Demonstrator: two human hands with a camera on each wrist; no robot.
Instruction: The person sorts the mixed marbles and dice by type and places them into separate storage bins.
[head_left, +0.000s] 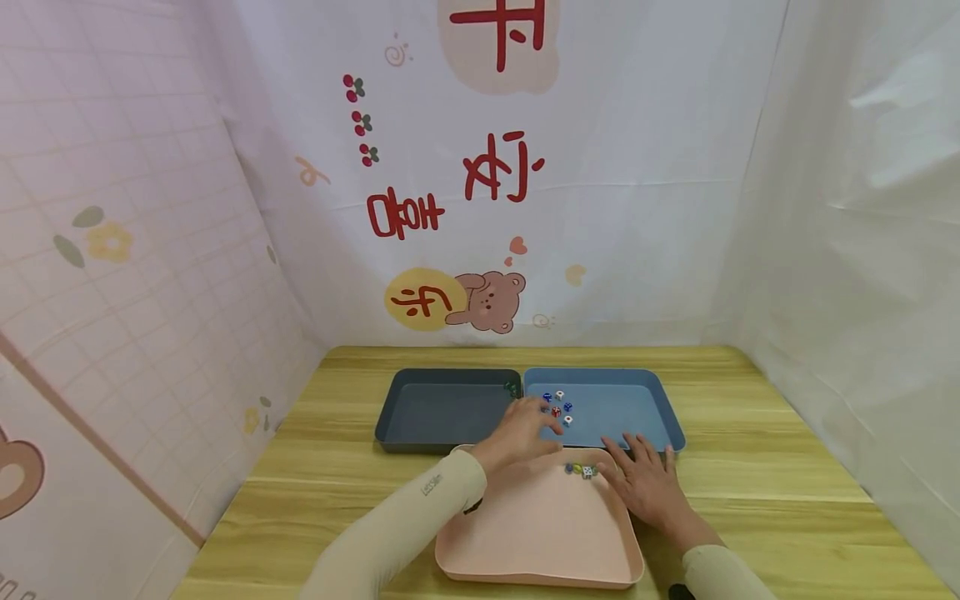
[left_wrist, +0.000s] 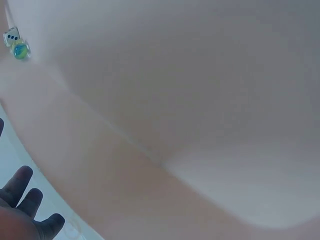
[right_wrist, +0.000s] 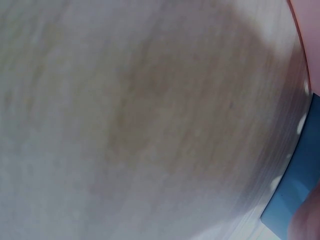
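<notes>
My left hand (head_left: pixel 519 431) hovers with fingers spread where the far rim of the pink tray (head_left: pixel 540 533) meets the other two trays; nothing shows in its grasp. Just past its fingers, in the blue tray (head_left: pixel 622 408), lie several dice: blue ones, white ones and a red die (head_left: pixel 556 412). My right hand (head_left: pixel 643 482) reaches over the blue tray's near rim, fingers spread, its thumb side by the pink tray's far right corner. At that far edge sit a white die (head_left: pixel 587 472) and a few small glassy pieces; a blue-green marble (left_wrist: pixel 20 50) shows in the left wrist view.
To the left of the blue tray stands a dark slate tray (head_left: pixel 442 417), with small green pieces (head_left: pixel 512 388) in its far right corner. All three trays rest on a wood-grain table (head_left: pixel 300 492). Printed white curtains (head_left: pixel 637 167) close in the back and sides.
</notes>
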